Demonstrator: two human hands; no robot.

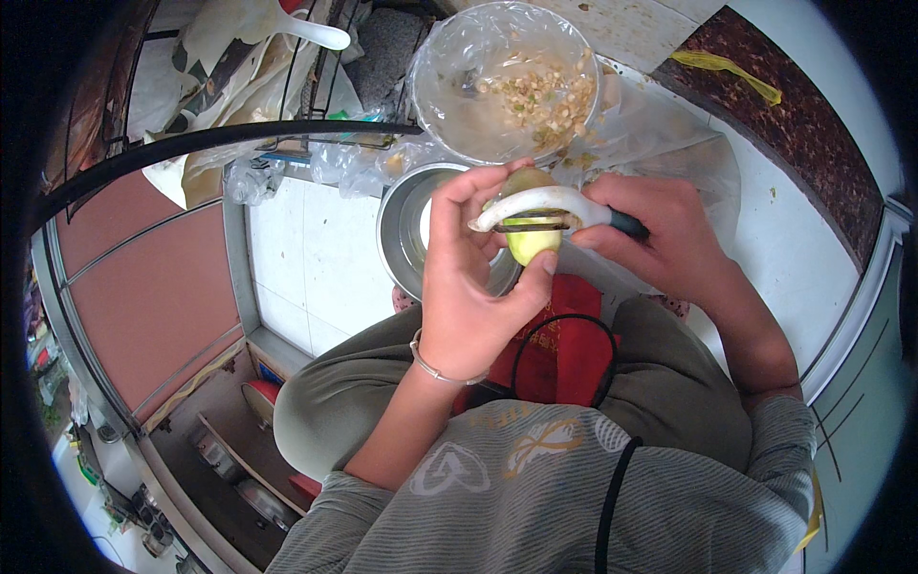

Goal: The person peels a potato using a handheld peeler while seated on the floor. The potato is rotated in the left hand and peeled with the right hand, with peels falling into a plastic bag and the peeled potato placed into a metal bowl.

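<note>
My left hand (477,287) holds a partly peeled, pale green vegetable or fruit (532,244) upright between thumb and fingers; its upper part is brownish. My right hand (656,229) grips the dark handle of a white peeler (552,197), whose metal blade lies across the front of the piece. Below and behind my left hand stands a round stainless steel bowl (391,226), partly hidden by the hand. Beyond both hands is a round bin lined with clear plastic (448,86), with small pale and green scraps (545,97) inside.
Plastic bags (344,165) and a wire rack (297,107) holding a white spoon or ladle (315,30) stand at the upper left. An open drawer with pans (265,502) lies lower left. A yellow strip (731,68) rests on a dark stone slab (782,136) at right.
</note>
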